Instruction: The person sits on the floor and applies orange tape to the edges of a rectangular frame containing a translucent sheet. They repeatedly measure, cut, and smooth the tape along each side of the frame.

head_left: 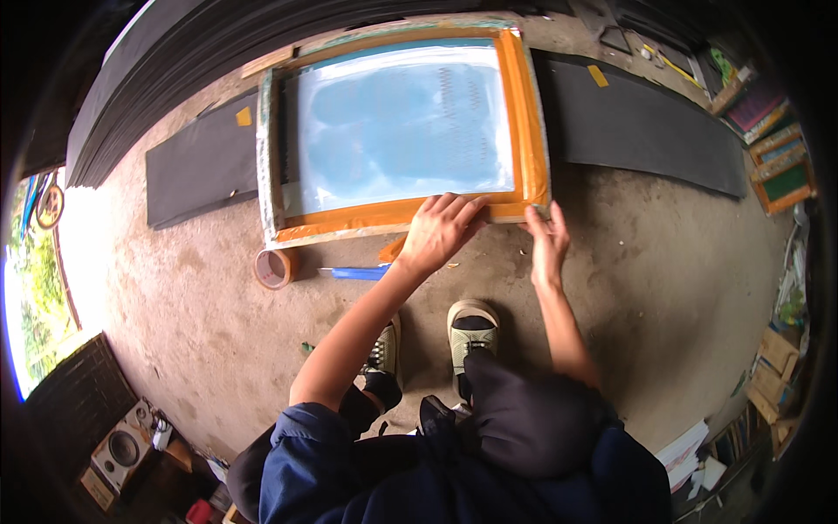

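1. Head view, looking down at the floor: we've got one screen-printing frame [401, 122] lying flat on a long black sheet [646, 122], with orange tape all round its border and pale blue mesh in the middle.
2. Our left hand [439, 232] lies open, palm down, fingers spread on the frame's near taped edge. Our right hand [547, 243] is at the near right corner, fingers curled against the edge; we can't tell how firmly it grips.
3. Labels: two small yellow squares on the black sheet, one left of the frame [243, 116], one far right [598, 76].
4. Just near of the frame, left of our hands: one brown tape roll [275, 267] and one blue tool [358, 272], its right end hidden behind our forearm.
5. Two shoes [471, 336] show below.
6. A few more frames [781, 170] sit far right, cut off and blurry at the rim.
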Action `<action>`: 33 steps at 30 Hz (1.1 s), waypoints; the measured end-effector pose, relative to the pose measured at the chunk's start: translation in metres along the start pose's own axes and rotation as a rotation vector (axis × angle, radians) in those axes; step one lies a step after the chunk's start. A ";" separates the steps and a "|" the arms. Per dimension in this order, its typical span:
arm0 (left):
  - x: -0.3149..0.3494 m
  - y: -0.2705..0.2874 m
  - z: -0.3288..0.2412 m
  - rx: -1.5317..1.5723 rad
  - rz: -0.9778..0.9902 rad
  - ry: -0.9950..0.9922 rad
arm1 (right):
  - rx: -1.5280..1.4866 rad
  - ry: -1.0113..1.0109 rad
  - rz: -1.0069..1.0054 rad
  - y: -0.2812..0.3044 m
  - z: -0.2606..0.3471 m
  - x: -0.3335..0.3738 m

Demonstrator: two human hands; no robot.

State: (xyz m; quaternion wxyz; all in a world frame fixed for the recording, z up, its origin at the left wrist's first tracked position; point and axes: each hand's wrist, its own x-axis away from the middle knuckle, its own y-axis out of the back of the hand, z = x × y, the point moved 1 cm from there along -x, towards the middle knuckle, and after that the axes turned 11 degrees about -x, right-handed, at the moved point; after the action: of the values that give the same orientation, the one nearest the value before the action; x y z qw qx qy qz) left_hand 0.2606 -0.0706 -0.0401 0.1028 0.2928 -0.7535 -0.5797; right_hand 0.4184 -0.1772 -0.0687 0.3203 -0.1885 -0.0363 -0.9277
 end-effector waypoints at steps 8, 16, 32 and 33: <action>0.096 0.066 0.062 -0.483 0.347 -0.148 | 0.125 0.073 0.035 -0.007 0.039 -0.043; 0.162 0.118 0.082 -0.228 0.255 0.208 | 0.902 0.621 0.157 0.009 0.046 -0.029; 0.115 0.080 0.119 -0.089 -0.097 0.183 | 0.829 0.812 1.113 -0.166 0.027 0.037; 0.114 0.081 0.122 0.000 -0.056 0.193 | 0.816 0.813 1.105 -0.165 0.025 0.035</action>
State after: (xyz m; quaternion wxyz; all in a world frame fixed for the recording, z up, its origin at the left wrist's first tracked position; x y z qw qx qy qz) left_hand 0.0822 -0.0220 -0.0227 0.1588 0.3680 -0.7316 -0.5515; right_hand 0.3009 -0.0617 -0.0234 0.7658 0.3060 -0.1547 -0.5440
